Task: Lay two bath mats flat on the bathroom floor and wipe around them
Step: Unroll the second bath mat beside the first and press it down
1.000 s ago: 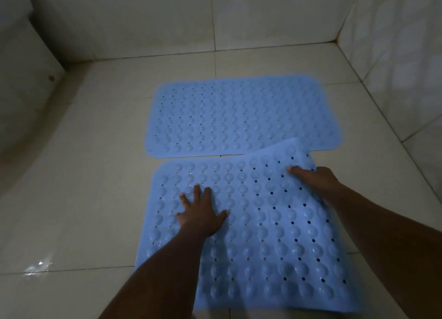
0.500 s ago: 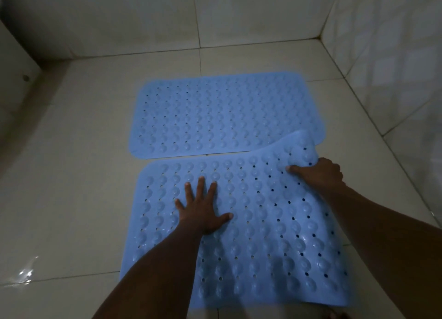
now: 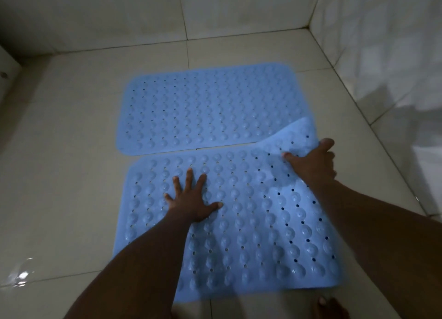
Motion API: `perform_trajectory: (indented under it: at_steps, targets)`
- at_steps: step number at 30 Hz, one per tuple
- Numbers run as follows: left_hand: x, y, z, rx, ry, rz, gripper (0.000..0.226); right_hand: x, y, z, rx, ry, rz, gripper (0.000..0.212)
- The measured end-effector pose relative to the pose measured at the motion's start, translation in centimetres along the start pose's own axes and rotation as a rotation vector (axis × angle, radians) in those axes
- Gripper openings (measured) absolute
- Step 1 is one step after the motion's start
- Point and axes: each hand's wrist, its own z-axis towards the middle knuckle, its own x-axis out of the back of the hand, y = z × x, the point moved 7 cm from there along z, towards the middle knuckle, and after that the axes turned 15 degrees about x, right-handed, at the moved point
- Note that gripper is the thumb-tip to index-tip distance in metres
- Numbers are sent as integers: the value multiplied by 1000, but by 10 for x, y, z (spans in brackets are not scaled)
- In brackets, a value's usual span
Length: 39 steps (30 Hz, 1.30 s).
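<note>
- Head view: the near mat (image 3: 239,223) lies on the tiled floor (image 3: 71,199), its far right corner lifted higher than before and overlapping the flat far mat (image 3: 210,108).
- Right hand (image 3: 313,162) pinches that corner closed.
- Left hand (image 3: 191,199) stays spread flat on the near mat.

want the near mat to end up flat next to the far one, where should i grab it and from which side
Take the near mat at its raised far-right corner, from the right edge, as the right hand does. That corner curls up over the far mat, so it is probably easiest to pinch, while the left hand pins the flat middle.
</note>
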Motion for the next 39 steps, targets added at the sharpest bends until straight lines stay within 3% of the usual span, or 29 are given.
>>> perform_trajectory:
  at_steps: [3, 5, 11, 15, 18, 21, 24, 27, 29, 39]
  targets:
    - [-2, 0, 1, 13, 9, -18, 113, 22, -2, -1, 40, 248, -244, 93]
    - [-4, 0, 1, 23, 18, -15, 114, 26, -3, 0, 55, 274, -285, 88]
    - [-5, -1, 0, 31, 28, -2, 113, 6, 15, -10, -34, 50, -360, 81]
    - [-6, -2, 1, 31, 31, 12, 111, -21, 29, -24, -134, -226, -356, 89]
    - [-7, -4, 0, 24, 33, 16, 111, -41, 35, -34, -132, -340, -347, 97]
    - [-8, -8, 2, 24, 40, 10, 112, -38, 33, -33, -111, -226, -334, 97]
    - [-11, -10, 3, 26, 47, 21, 111, -12, 41, -24, -216, -61, -343, 98]
    - [-12, -14, 7, 22, 57, 35, 111, -2, 70, -15, -419, -72, -222, 103]
    - [-11, -21, 10, 24, 65, 32, 111, 3, 81, -13, -452, -82, -202, 100]
    - [-6, -27, 11, 78, 54, 25, 105, 28, 47, -10, 29, 213, -430, 88]
